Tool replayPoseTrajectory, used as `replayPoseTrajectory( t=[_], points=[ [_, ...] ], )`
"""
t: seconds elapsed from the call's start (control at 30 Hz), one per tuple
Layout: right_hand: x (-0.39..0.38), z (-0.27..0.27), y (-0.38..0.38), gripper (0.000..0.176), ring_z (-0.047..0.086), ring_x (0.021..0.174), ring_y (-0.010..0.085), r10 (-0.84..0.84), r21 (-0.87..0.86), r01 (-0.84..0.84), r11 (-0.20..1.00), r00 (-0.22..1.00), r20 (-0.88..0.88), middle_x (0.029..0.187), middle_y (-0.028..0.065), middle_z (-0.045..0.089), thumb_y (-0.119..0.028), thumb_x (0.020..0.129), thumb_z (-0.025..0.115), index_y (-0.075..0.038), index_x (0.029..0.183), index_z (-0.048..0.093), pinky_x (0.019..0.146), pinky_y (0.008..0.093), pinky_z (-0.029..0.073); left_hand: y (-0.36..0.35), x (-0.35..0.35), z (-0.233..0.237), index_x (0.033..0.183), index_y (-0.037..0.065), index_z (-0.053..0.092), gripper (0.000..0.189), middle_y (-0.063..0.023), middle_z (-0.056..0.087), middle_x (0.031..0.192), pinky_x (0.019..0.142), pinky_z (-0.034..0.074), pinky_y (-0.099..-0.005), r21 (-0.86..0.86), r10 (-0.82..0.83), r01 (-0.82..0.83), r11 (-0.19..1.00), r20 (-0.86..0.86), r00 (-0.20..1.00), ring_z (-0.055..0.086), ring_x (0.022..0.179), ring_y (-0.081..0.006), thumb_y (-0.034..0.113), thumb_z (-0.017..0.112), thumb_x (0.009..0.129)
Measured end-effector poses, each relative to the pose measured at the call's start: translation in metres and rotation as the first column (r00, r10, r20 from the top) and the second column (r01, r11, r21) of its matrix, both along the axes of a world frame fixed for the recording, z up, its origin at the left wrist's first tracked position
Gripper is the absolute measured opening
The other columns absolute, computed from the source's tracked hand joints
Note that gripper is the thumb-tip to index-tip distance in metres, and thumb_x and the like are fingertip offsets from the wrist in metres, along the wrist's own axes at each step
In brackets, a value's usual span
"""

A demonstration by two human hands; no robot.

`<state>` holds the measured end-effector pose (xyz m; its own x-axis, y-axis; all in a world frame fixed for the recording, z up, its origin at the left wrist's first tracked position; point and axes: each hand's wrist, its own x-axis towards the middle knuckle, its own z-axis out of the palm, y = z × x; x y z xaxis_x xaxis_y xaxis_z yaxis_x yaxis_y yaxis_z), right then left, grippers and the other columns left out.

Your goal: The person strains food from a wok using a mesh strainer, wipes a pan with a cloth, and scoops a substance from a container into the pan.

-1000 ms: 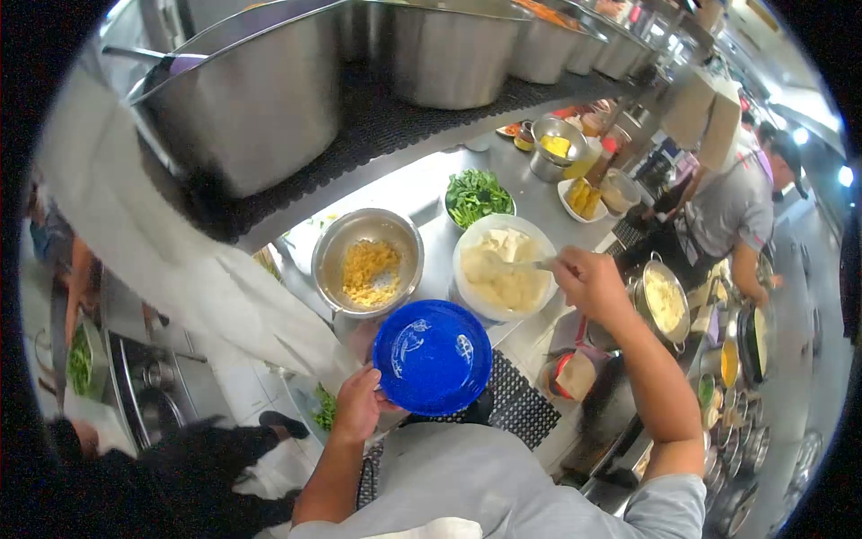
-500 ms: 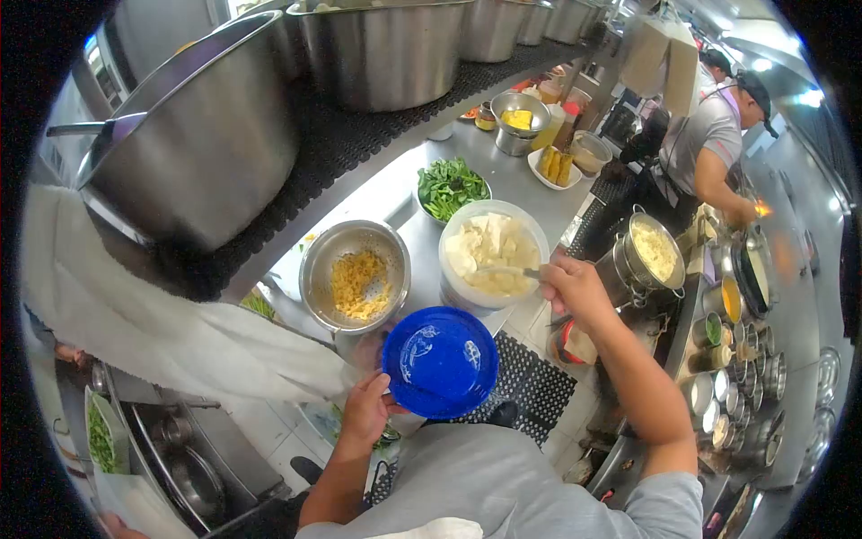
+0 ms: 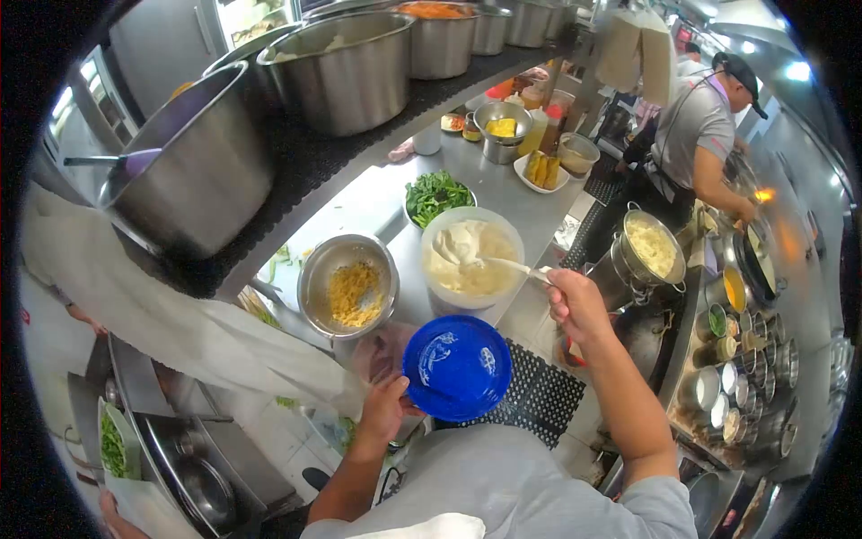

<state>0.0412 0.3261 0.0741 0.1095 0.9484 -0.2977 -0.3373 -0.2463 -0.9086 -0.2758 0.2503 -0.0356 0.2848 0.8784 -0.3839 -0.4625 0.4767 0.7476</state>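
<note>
My left hand is closed on the rim of a round blue lid, held in front of my body. In my right hand is the handle of a spoon, whose far end dips into the creamy white food in a white plastic tub. The tub stands on the steel counter just beyond the lid. Left of it is a steel bowl with yellow crumbly food. Behind the tub sits a bowl of green leaves.
A shelf with large steel pots hangs over the counter. A white cloth drapes at left. Bottles and small bowls stand farther back. At right, a person works by a flame, near a pot of pale food.
The lid and my left hand have shifted slightly right in view. The spoon has moved within the tub, and the white food looks smoother and more stirred. The camera view has shifted.
</note>
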Motion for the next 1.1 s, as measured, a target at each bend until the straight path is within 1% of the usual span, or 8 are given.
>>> replayPoseTrajectory(
  t=[0.37,0.47,0.67,0.73,0.83,0.9,1.07,1.1],
  points=[
    [0.125,0.038,-0.152,0.020,0.037,0.038,0.0027,-0.199,0.226,0.223,0.948,0.972,-0.123,0.055,-0.0031,0.046,-0.021,0.090,0.052,-0.007,0.076,0.049,0.034,0.0190,0.028,-0.016,0.126,-0.016,0.107,0.005,0.055,0.029,-0.0082,0.065,0.091,0.058,0.055,-0.0335,-0.028,-0.431,0.433,0.901,0.053,0.901,0.065,0.071,-0.0200,0.027,0.054,0.088],
    [0.174,0.041,-0.259,0.020,0.037,0.040,0.0021,-0.507,0.248,0.514,0.821,0.856,-0.095,0.056,-0.0034,0.045,-0.020,0.090,0.052,-0.006,0.076,0.050,0.034,0.0181,0.029,-0.028,0.168,-0.015,0.094,0.010,0.059,0.022,-0.0032,0.064,0.084,0.058,0.054,-0.0322,-0.035,-0.452,0.451,0.892,-0.011,0.892,0.062,0.075,-0.0158,0.030,0.055,0.087],
    [0.206,0.047,-0.512,0.017,0.039,0.041,0.0031,-0.984,0.373,0.916,0.149,0.100,0.146,0.057,-0.0023,0.048,-0.018,0.088,0.055,-0.003,0.081,0.056,0.036,0.0161,0.031,-0.042,0.227,-0.034,0.100,0.004,0.054,0.027,-0.0054,0.062,0.089,0.050,0.051,-0.0270,-0.048,-0.655,0.657,0.752,-0.164,0.738,0.062,0.070,-0.0164,0.028,0.052,0.089],
    [0.207,0.048,-0.579,0.017,0.039,0.040,0.0033,-0.925,0.453,0.891,-0.036,-0.201,0.322,0.058,-0.0021,0.049,-0.019,0.088,0.055,-0.004,0.081,0.057,0.036,0.0167,0.032,-0.057,0.251,-0.029,0.100,0.004,0.054,0.027,-0.0060,0.062,0.089,0.049,0.051,-0.0262,-0.055,-0.694,0.700,0.712,-0.206,0.690,0.062,0.069,-0.0164,0.028,0.051,0.089],
    [0.232,0.024,-0.655,0.018,0.046,0.041,0.0062,-0.792,0.428,0.890,-0.157,-0.372,0.484,0.058,0.0004,0.053,-0.020,0.089,0.054,-0.004,0.082,0.057,0.038,0.0202,0.036,-0.078,0.283,-0.012,0.100,0.003,0.053,0.027,-0.0071,0.062,0.088,0.048,0.051,-0.0255,-0.033,-0.723,0.742,0.669,-0.257,0.641,0.062,0.069,-0.0167,0.028,0.051,0.090],
    [0.256,-0.002,-0.675,0.018,0.055,0.045,0.0095,-0.359,0.456,0.875,-0.161,-0.483,0.799,0.058,0.0038,0.055,-0.021,0.089,0.053,-0.004,0.084,0.056,0.042,0.0249,0.040,-0.088,0.307,-0.001,0.099,0.001,0.053,0.028,-0.0082,0.061,0.087,0.047,0.052,-0.0262,-0.004,-0.735,0.765,0.644,-0.283,0.617,0.062,0.068,-0.0162,0.027,0.049,0.090],
    [0.350,-0.122,-0.718,0.017,0.061,0.064,0.0367,0.138,0.438,0.893,0.106,-0.450,0.883,0.068,0.0189,0.060,-0.024,0.088,0.050,-0.007,0.087,0.051,0.058,0.0484,0.047,-0.101,0.352,0.019,0.098,0.001,0.053,0.027,-0.0059,0.060,0.081,0.049,0.053,-0.0262,0.064,-0.672,0.721,0.690,-0.313,0.671,0.058,0.060,-0.0129,0.027,0.048,0.091],
    [0.362,-0.152,-0.724,0.016,0.060,0.071,0.0398,0.186,0.287,0.954,0.081,-0.297,0.936,0.072,0.0192,0.060,-0.024,0.088,0.048,-0.008,0.088,0.051,0.062,0.0519,0.046,-0.102,0.353,0.019,0.098,0.001,0.053,0.027,-0.0058,0.060,0.081,0.048,0.052,-0.0260,0.076,-0.659,0.712,0.698,-0.320,0.681,0.058,0.061,-0.0130,0.027,0.048,0.091]
  ],
)
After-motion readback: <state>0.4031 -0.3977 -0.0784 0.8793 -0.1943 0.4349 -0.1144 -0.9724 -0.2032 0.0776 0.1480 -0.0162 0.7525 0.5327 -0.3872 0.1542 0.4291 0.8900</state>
